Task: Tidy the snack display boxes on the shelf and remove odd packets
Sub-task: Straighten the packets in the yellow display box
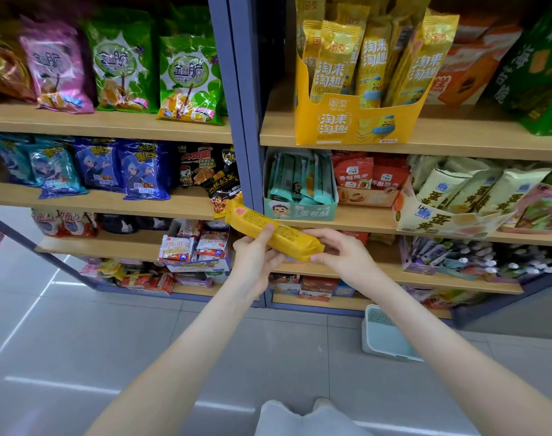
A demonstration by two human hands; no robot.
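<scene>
Odd-packet step: left hand (255,259) and right hand (337,250) fingers curled around yellow packet (273,232); next likely up-right into yellow display box (356,124).

"淘来淘趣" on yellow display box (347,129), "蛋卷酥" on teal box (303,213), "香酥脆枣" on red packets (354,177)

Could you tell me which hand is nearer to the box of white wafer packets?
Left. The left hand is just right of the wafer box; the right hand is farther right, at the yellow packet's other end.
</scene>
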